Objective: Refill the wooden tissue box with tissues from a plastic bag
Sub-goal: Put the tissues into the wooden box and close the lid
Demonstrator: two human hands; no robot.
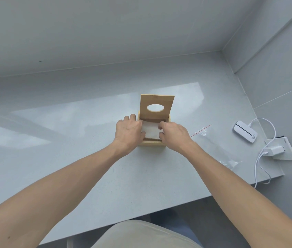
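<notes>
A small wooden tissue box [152, 143] stands in the middle of the grey counter. Its lid [156, 102], with an oval hole, is tilted up at the back. A white stack of tissues [151, 130] lies inside the open box. My left hand [129, 131] rests on the left side of the stack, fingers curled over the box's left wall. My right hand [172, 134] presses on the stack's right side. Both hands hold the tissues down in the box. A clear plastic bag [211, 140] with a red zip line lies flat to the right of the box.
A white portable device [245, 134] lies at the right with a white cable [266, 126] running to a charger [275, 150] on a white block. The counter's front edge [141, 214] runs diagonally below my arms. Grey walls close the back and right.
</notes>
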